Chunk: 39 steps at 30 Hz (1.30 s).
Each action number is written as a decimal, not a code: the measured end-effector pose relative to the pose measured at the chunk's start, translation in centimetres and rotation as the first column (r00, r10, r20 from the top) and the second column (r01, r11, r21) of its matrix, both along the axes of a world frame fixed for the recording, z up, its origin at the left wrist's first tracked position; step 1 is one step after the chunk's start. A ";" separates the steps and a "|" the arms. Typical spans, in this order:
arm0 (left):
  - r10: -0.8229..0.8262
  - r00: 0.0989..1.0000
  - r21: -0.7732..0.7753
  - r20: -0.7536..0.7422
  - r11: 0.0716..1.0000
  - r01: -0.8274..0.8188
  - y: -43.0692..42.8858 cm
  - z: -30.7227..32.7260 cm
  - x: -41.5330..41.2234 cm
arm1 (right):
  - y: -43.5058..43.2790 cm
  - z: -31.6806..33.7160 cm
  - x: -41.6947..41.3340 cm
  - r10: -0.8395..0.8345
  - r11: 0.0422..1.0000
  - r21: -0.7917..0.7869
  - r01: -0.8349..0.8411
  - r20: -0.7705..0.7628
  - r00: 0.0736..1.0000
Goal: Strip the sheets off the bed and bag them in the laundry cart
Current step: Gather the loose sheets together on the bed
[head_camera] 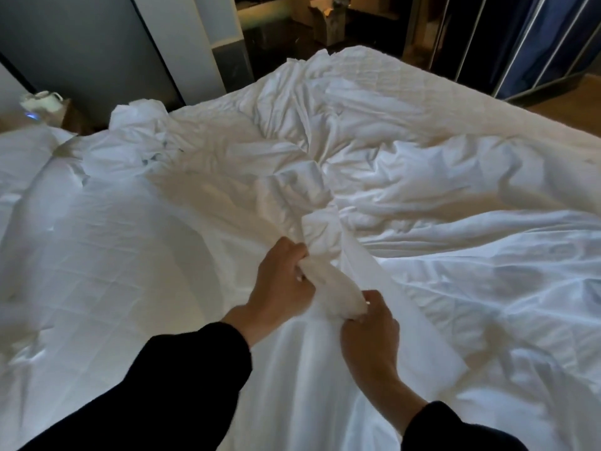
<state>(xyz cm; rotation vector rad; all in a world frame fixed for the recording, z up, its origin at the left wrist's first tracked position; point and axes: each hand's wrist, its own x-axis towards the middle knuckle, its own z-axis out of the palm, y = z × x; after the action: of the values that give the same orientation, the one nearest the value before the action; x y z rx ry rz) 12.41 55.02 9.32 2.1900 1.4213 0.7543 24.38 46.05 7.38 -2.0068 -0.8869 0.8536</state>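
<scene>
Left hand (282, 281): fingers curled, gripping a bunched fold of the white sheet (325, 281). Right hand (369, 336), just beside it: clenched on the lower end of the same bunch. Sheet spreads rumpled beyond both hands across the bed (81, 255); quilted mattress (374, 79) exposed at far right corner.

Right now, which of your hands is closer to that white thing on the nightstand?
Left. The left hand grips the bunched sheet, with the white thing far off to its left and ahead; the right hand grips the same bunch, farther right and back.
</scene>
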 end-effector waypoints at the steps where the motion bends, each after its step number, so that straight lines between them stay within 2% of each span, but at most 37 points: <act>1: -0.009 1.000 0.013 0.018 1.000 0.009 0.6 -0.2 1.4 | -0.2 0.2 0.9 -0.045 0.998 0.037 0.045 0.007 0.999; 3: -0.066 0.998 -0.027 0.000 0.997 0.066 1.3 -1.4 3.5 | -0.5 -0.4 3.2 -0.110 0.992 0.063 0.106 0.054 0.992; 4: -0.124 0.990 -0.073 -0.069 0.990 0.119 1.3 -2.3 4.2 | -0.7 -1.2 4.5 -0.110 0.994 0.033 0.107 0.094 0.990; 5: -0.196 0.960 -0.136 -0.199 0.976 0.171 1.0 -3.4 4.7 | -1.0 -2.2 5.6 -0.063 0.997 -0.042 0.070 0.157 0.986; 7: -0.322 0.812 -0.282 -0.486 0.938 0.203 -0.4 -5.7 4.7 | -2.4 -4.2 6.9 0.212 0.945 -0.309 -0.105 0.337 0.918; 8: -0.337 0.751 -0.322 -0.569 0.931 0.173 -1.3 -6.7 4.5 | -3.4 -5.0 7.1 0.323 0.908 -0.393 -0.147 0.429 0.843; 9: -0.322 0.720 -0.339 -0.615 0.932 0.127 -2.3 -7.4 4.3 | -4.3 -5.6 7.2 0.394 0.892 -0.410 -0.189 0.506 0.767; 10: -0.290 0.710 -0.337 -0.642 0.938 0.078 -3.4 -8.0 4.1 | -5.2 -6.4 7.0 0.445 0.885 -0.383 -0.266 0.523 0.727; 12: -0.216 0.699 -0.310 -0.681 0.951 -0.008 -5.8 -8.8 4.0 | -7.3 -7.0 6.3 0.588 0.806 -0.365 -0.466 0.589 0.555; 14: -0.145 0.718 -0.288 -0.680 0.954 -0.081 -8.2 -9.3 4.3 | -9.4 -7.1 6.0 0.740 0.651 -0.421 -0.631 0.538 0.404; 15: -0.117 0.722 -0.281 -0.682 0.953 -0.110 -9.4 -9.6 4.5 | -10.3 -7.2 6.3 0.801 0.578 -0.482 -0.659 0.490 0.344; 17: -0.096 0.698 -0.273 -0.709 0.951 -0.146 -12.2 -10.2 4.6 | -11.5 -8.7 7.9 0.854 0.507 -0.561 -0.655 0.431 0.292; 21: -0.090 0.676 -0.303 -0.731 0.931 -0.205 -18.3 -11.8 3.9 | -12.1 -10.6 9.8 0.860 0.484 -0.585 -0.651 0.456 0.229; 23: -0.091 0.644 -0.309 -0.759 0.922 -0.234 -20.8 -12.6 3.1 | -11.8 -10.5 8.9 0.866 0.488 -0.602 -0.632 0.427 0.262; 26: -0.074 0.647 -0.326 -0.759 0.903 -0.279 -23.1 -13.8 2.0 | -12.9 -10.1 6.8 0.796 0.577 -0.492 -0.652 0.518 0.314; 28: -0.067 0.655 -0.340 -0.753 0.891 -0.300 -23.6 -13.9 1.9 | -14.9 -10.6 6.6 0.812 0.509 -0.449 -0.734 0.533 0.237; 30: -0.101 0.644 -0.375 -0.759 0.876 -0.304 -23.8 -13.5 2.4 | -16.5 -11.4 7.4 0.834 0.454 -0.480 -0.750 0.526 0.168; 33: -0.114 0.658 -0.388 -0.744 0.876 -0.287 -23.8 -11.9 2.8 | -16.4 -11.3 7.9 0.864 0.446 -0.544 -0.711 0.469 0.183; 35: -0.060 0.707 -0.355 -0.705 0.893 -0.277 -23.8 -10.4 2.9 | -16.0 -9.3 7.5 0.892 0.430 -0.541 -0.722 0.379 0.247; 37: 0.056 0.799 -0.318 -0.599 0.899 -0.302 -24.2 -8.2 3.3 | -16.8 -6.2 7.5 0.867 0.493 -0.453 -0.743 0.331 0.373; 39: 0.188 0.886 -0.313 -0.424 0.888 -0.338 -25.1 -5.4 4.5 | -19.0 -2.6 8.2 0.825 0.562 -0.356 -0.746 0.300 0.479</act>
<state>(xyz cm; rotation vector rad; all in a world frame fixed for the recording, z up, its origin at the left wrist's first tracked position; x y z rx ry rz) 16.93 29.91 3.96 1.9179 1.9101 0.0980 32.54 27.07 4.75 -1.9219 -2.2082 0.9821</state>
